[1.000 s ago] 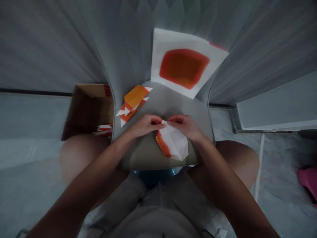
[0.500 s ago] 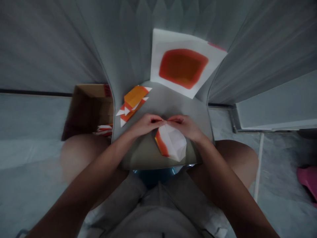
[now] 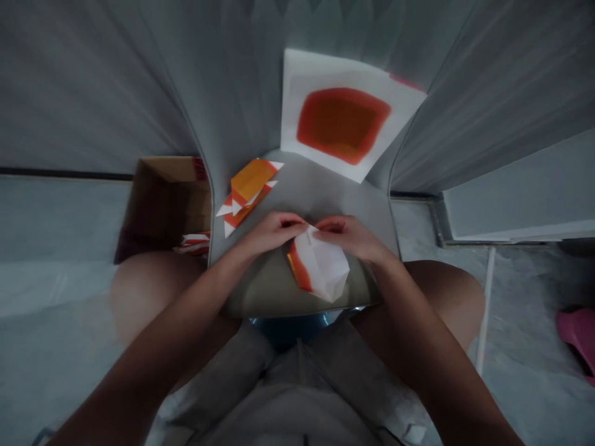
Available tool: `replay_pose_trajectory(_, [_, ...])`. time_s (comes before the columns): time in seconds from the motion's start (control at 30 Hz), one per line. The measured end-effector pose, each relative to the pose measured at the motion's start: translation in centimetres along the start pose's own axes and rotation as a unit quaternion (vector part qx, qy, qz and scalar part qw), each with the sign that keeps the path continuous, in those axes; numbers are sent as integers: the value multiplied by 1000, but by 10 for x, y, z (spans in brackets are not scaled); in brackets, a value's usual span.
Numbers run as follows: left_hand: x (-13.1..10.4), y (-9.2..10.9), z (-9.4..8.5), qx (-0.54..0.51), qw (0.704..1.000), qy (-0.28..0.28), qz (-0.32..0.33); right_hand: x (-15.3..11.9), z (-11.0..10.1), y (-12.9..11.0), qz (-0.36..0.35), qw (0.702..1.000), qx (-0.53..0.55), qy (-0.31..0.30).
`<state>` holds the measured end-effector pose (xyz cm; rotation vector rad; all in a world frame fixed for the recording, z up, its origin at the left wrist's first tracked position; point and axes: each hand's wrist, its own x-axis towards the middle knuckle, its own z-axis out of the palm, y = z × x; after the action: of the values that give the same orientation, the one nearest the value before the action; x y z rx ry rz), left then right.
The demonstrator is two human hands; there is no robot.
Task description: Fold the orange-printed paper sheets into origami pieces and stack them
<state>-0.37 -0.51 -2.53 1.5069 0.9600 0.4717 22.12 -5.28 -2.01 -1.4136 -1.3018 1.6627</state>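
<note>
A partly folded sheet of paper (image 3: 324, 266), white with a red and orange edge on its left, rests on the grey chair seat (image 3: 307, 192). My left hand (image 3: 282, 229) pinches its far left corner between thumb and fingers. On the far right edge, my right hand (image 3: 343, 234) grips the same paper, its thumb lying on the white face. A small gap separates the two hands. Left of them lie folded orange, red and white paper pieces (image 3: 251, 186), one overlapping another.
Against the chair's backrest leans a white sheet (image 3: 367, 74) with a red-orange square. A cardboard box (image 3: 162, 170) stands on the floor at left, with red and white folded paper (image 3: 195, 243) near its front. Something pink (image 3: 579, 334) is at far right.
My fingertips have moved slightly apart, and the paper's far tip now shows between them. The folded paper has shifted a little to the left. Both hands keep their hold.
</note>
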Motion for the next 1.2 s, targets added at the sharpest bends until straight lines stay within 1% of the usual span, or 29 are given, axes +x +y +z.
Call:
replay_pose_trajectory(0.2, [1, 1, 2, -27, 999, 23, 4, 2, 0, 3, 1, 1000, -3, 14])
replay_pose_trajectory(0.37, [1, -1, 2, -45, 999, 17, -5, 3, 0, 2, -1, 1000, -11, 1])
replay_pose_trajectory(0.53, [1, -2, 3, -26, 999, 32, 1, 2, 2, 2, -1, 1000, -25, 18])
replay_pose_trajectory(0.73, [1, 2, 6, 9, 999, 36, 8, 3, 4, 3, -6, 999, -37, 15])
replay_pose_trajectory(0.9, [-3, 3, 9, 39, 998, 49, 32, 2, 5, 3, -9, 999, -47, 26])
replay_pose_trajectory(1.0, [-5, 2, 9, 55, 997, 39, 43, 1, 5, 1, -7, 998, -59, 28])
replay_pose_trajectory(1.1, [-4, 2, 8, 49, 998, 26, 42, 0, 6, -2, -11, 997, -66, 24])
replay_pose_trajectory(1.2, [-4, 2, 8, 40, 998, 31, 38, 1, 7, -3, -15, 997, -71, 25])
